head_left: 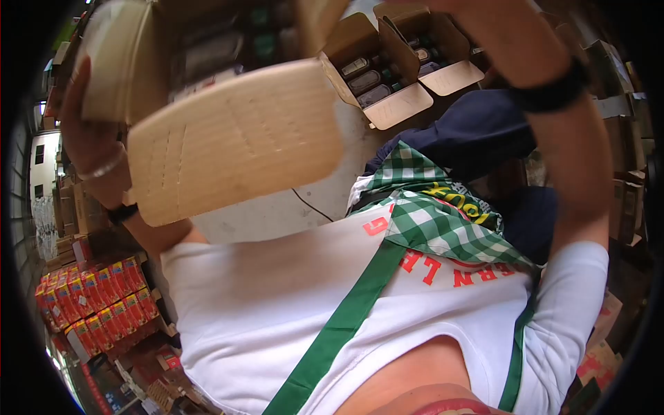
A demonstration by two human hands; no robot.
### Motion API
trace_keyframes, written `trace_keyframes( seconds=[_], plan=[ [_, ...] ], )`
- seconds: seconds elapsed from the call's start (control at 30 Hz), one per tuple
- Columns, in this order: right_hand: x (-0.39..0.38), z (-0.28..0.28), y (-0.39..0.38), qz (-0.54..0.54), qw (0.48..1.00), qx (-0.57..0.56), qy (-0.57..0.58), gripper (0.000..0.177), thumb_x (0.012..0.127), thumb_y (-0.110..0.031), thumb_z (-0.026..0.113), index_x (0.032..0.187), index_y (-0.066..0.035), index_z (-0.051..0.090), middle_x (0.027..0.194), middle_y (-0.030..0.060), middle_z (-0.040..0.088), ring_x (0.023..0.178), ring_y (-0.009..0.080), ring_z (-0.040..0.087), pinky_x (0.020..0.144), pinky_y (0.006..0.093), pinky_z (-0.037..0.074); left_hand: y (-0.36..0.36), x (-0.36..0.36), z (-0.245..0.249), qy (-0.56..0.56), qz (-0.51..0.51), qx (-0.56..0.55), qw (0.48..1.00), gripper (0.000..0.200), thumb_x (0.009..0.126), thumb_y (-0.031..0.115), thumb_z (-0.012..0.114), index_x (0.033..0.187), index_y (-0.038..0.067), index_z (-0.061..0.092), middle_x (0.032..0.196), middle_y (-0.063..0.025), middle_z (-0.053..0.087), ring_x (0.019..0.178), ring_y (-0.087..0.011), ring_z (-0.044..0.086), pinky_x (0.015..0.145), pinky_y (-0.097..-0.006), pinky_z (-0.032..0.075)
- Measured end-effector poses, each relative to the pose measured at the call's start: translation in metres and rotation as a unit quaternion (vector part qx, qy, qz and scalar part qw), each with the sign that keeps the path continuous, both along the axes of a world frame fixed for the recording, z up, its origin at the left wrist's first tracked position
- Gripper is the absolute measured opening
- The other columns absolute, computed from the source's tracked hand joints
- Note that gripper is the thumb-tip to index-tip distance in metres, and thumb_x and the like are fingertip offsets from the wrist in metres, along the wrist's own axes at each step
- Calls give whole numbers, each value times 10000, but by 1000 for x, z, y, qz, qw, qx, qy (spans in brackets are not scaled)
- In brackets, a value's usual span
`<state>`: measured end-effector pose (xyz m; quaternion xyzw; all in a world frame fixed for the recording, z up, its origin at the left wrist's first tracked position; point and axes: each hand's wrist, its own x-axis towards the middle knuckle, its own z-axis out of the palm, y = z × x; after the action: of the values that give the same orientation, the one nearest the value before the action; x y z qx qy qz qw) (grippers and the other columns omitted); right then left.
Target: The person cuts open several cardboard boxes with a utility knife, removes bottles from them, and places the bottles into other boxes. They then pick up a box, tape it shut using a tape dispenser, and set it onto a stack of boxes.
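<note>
An open cardboard box [235,138], blurred, is raised at the upper left, with dark bottles or packs showing inside. My left hand [90,135] is pressed against its left side, fingers up along the carton. My right arm reaches up past the right of the frame, and what shows of my right hand [449,4] is cut off by the top edge, so its fingers are hidden. Just below it stand two more open cartons, one [398,107] holding several dark packs with labels, the other [453,76] beside it with similar contents.
Red and yellow packages [97,297] are stacked at the lower left. Cardboard boxes line the right edge [622,138]. Grey floor [270,218] with a thin dark cable [311,207] shows under the raised box. A green checked apron [443,228] hangs over my white shirt.
</note>
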<state>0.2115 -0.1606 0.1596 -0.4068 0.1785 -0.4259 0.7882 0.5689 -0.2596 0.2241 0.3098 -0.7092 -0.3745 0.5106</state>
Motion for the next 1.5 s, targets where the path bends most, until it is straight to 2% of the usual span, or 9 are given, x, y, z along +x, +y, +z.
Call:
trace_keyframes(
  seconds=[0.1, 0.37, 0.57, 0.67, 0.8, 0.9, 1.03, 1.23, 1.5],
  plan=[
    [79, -54, -47, -273, 898, 47, 343, 254, 730, -288, 657, 612, -76, 583, 516, 16, 414, 413, 93, 324, 361, 282, 220, -24, 46, -54, -29, 73, 112, 991, 358, 821, 241, 650, 1053, -28, 601, 905, -81, 637, 810, -153, 628, 670, -255, 514],
    [101, -159, -75, -216, 698, -103, 675, 197, 701, -176, 591, 785, -27, 689, 728, 160, 651, 701, 303, 641, 621, 382, 491, -15, 45, -228, -164, 49, 235, 957, 242, 877, 256, 604, 696, 95, 587, 600, 64, 488, 489, -17, 392, 423, -192, 282],
    [48, -185, -31, -112, 751, -52, 649, 214, 767, -136, 489, 785, -10, 662, 757, 145, 665, 688, 265, 658, 649, 367, 506, -11, -22, -406, -253, 48, 246, 935, 386, 852, 277, 630, 597, -8, 582, 539, 5, 523, 499, -77, 459, 451, -268, 364],
    [-8, -127, 24, -201, 729, -62, 651, 215, 786, -129, 468, 767, 3, 637, 691, 113, 650, 602, 236, 636, 605, 366, 496, -48, -31, -391, -287, -35, 233, 928, 452, 862, 310, 591, 630, -76, 622, 528, -75, 577, 429, -121, 491, 418, -318, 399],
    [-80, -59, 160, -407, 645, -18, 646, 213, 806, -172, 501, 770, 5, 614, 670, 108, 631, 592, 211, 617, 569, 350, 485, -102, -59, -307, -802, -125, 204, 547, 601, 910, 507, 421, 716, -11, 655, 589, -114, 639, 446, -216, 588, 428, -342, 451],
    [-114, -58, 296, -486, 632, 175, 578, 257, 869, -223, 481, 828, -1, 603, 715, 74, 610, 601, 159, 598, 543, 286, 496, -135, -151, -236, -676, -114, -335, 647, 405, 893, 390, 513, 829, 5, 624, 607, -184, 593, 593, -326, 612, 531, -400, 470],
    [-127, -62, 489, -541, 456, 392, 588, 290, 890, -248, 488, 795, 8, 586, 691, 71, 600, 559, 157, 590, 483, 303, 491, -41, -335, -146, -312, -362, -244, 844, 241, 918, 189, 512, 1068, 15, 586, 802, -126, 615, 683, -219, 590, 627, -330, 483],
    [-58, -53, 749, -804, 93, 481, 335, 398, 878, -405, 524, 937, -19, 602, 848, 93, 613, 624, 155, 575, 498, 356, 496, 187, -549, -148, -229, -668, 4, 708, 296, 939, 203, 492, 1166, 20, 544, 868, -50, 624, 727, -97, 576, 644, -217, 477],
    [20, -9, 935, -619, -203, 592, 474, 649, 828, -570, 528, 1158, -11, 522, 1165, 136, 545, 1069, 248, 515, 897, 392, 406, 372, -642, -204, -310, -786, -9, 534, 397, 926, 169, 525, 1271, -8, 438, 1029, -89, 610, 903, -138, 565, 764, -241, 452]
  ],
)
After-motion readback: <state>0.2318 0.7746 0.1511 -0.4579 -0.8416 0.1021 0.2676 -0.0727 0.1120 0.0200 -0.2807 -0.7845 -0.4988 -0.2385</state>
